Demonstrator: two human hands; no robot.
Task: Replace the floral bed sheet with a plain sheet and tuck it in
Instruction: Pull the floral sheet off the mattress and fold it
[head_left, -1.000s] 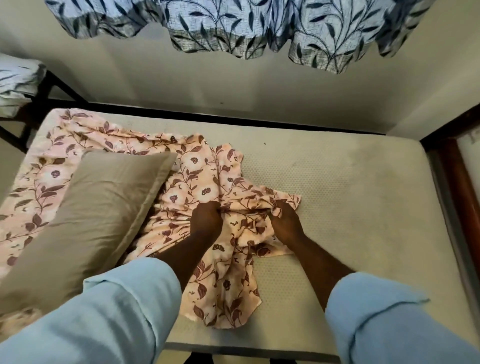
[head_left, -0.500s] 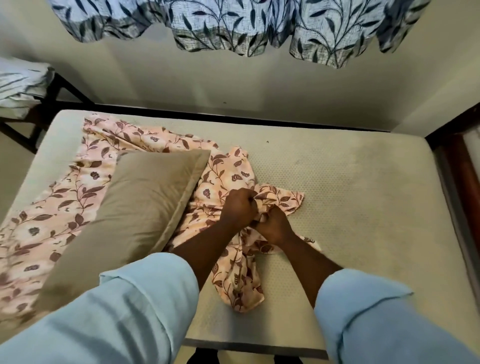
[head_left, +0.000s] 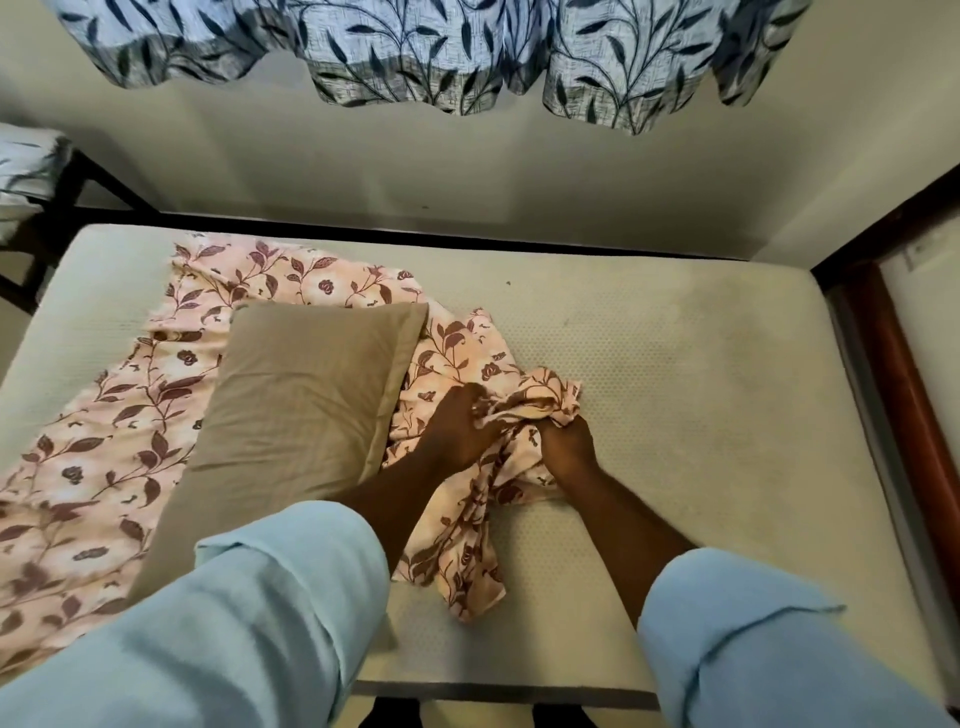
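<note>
Sheet (head_left: 311, 280) is clamped, bunched, in left hand (head_left: 457, 428) and right hand (head_left: 567, 448); pillow (head_left: 306, 384) lying on it should be lifted clear before more is gathered.

The floral sheet (head_left: 130, 415) lies across the left half of the mattress (head_left: 675, 374), with the pillow (head_left: 306, 384) on top of it, left of centre. Just right of the pillow, the left hand (head_left: 457, 431) and right hand (head_left: 569, 447) grip the sheet's bunched end side by side, a tail trailing between the forearms toward the near edge. The mattress's right half runs to the bed frame (head_left: 904, 389), the wall (head_left: 467, 171) stands behind with the curtain (head_left: 415, 52) above, and folded linen (head_left: 26, 166) sits beyond the far-left corner.
</note>
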